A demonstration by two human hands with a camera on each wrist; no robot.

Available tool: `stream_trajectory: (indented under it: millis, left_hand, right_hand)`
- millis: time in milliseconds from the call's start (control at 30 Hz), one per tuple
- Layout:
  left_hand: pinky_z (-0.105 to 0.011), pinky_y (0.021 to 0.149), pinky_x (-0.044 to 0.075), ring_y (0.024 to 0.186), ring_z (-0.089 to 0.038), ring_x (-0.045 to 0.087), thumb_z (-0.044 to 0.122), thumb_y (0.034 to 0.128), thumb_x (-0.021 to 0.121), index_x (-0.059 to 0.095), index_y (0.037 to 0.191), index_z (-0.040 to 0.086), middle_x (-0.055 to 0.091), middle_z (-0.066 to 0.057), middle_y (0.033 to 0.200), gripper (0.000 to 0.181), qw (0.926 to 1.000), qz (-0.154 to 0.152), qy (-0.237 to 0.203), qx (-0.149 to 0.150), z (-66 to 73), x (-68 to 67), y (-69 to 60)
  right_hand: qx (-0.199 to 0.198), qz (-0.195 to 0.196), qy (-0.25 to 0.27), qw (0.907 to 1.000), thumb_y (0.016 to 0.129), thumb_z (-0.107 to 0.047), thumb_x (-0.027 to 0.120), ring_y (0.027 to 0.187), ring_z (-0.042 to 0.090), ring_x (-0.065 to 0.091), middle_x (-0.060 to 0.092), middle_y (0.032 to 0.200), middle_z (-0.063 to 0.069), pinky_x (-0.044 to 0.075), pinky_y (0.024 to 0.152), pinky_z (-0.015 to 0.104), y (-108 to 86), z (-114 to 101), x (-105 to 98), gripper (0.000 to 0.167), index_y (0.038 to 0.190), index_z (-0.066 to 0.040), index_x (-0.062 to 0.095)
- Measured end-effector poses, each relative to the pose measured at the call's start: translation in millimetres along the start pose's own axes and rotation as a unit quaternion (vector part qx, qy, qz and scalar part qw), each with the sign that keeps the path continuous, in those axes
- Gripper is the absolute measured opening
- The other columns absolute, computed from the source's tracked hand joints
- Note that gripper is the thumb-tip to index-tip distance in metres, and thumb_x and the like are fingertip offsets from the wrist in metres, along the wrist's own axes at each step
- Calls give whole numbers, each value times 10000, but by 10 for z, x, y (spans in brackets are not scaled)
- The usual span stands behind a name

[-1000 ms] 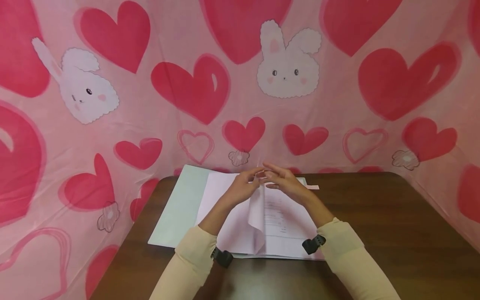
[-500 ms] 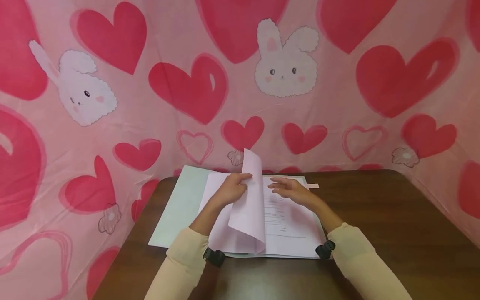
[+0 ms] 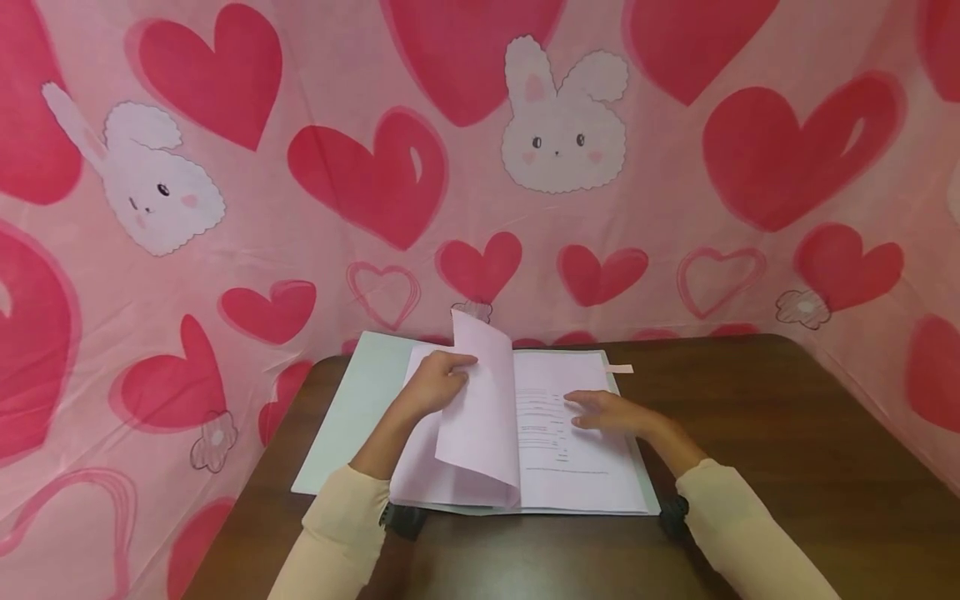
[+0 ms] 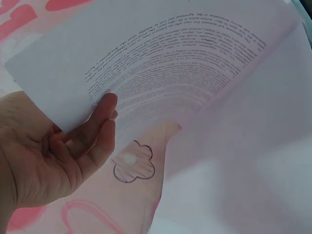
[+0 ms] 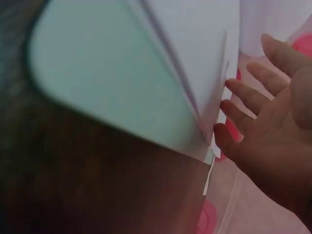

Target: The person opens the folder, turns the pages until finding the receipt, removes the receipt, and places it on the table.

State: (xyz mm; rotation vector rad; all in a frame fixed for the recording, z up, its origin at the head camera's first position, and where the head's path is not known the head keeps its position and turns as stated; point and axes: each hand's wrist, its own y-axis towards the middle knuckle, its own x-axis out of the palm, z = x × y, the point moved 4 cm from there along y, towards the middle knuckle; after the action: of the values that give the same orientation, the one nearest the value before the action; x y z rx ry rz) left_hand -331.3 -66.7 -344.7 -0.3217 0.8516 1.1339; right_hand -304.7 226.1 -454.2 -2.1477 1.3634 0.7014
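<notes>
A pale green folder point(image 3: 341, 408) lies spread on the table with a stack of white papers inside. My left hand point(image 3: 438, 382) pinches a half-turned page point(image 3: 483, 400) near its free edge. The page stands up and curves leftward; its printed side shows between the fingers in the left wrist view, where the left hand point(image 4: 53, 161) appears at the left. Over the printed right-hand sheet point(image 3: 558, 475) is my right hand point(image 3: 611, 412), fingers extended and apart. In the right wrist view, the right hand point(image 5: 273, 122) has nothing in its grasp, beside the papers' edge.
A brown wooden table point(image 3: 750, 433) carries the folder. A small pale tab point(image 3: 619, 368) sticks out at the folder's upper right. Behind the table hangs a pink cloth point(image 3: 660, 192) with hearts and rabbits. Dark cameras sit on both wrists.
The hands began close together at the page's top. The left hand has carried the page up and leftward, uncovering more of the printed sheet. The right hand has moved away, right and nearer.
</notes>
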Motion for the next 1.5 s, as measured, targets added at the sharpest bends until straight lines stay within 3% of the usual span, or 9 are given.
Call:
stream_trajectory:
  millis: [233,400,867,1233,1500]
  left_hand:
    - [-543,1112,456,1316,-396,593,-20,892,549,700,1220,-71,676,-247,1308,365,9998,157,98,-91,-184,-112,-88]
    - [-565,1107,452,1316,-420,586,8,898,598,702,1224,-60,672,-252,1312,349,9989,255,98,-393,-359,-153,-160]
    - [-609,1161,381,1389,-464,501,28,906,664,692,1251,-44,635,-252,1372,354,9924,200,-44,-1214,-762,-154,-352]
    - [-589,1164,391,1398,-451,500,24,927,662,691,1266,-25,642,-240,1373,344,9890,192,296,-1438,-1094,-24,-422]
    - [-584,1141,420,1382,-436,522,2,925,655,671,1276,-59,645,-252,1361,356,9893,189,470,-1366,-1154,61,-442]
  right_hand:
    - [394,-157,-1071,9933,923,-445,668,1567,509,38,181,1699,218,37,1219,736,-89,43,60,796,1572,-89,375]
    - [547,-67,-1457,9878,895,-511,670,1562,526,5,127,1706,226,1,1213,739,-131,135,49,883,1597,-109,318]
    - [720,119,-1392,9876,868,-566,672,1538,565,-30,74,1696,270,-48,1187,759,-230,324,-67,960,1603,-87,282]
    - [737,129,-1368,9878,870,-553,670,1540,557,-29,66,1697,269,-46,1187,761,-268,335,-56,958,1605,-84,272]
    - [684,183,-1268,9894,872,-538,674,1542,556,-24,70,1699,263,-53,1194,752,-283,309,-66,948,1605,-90,273]
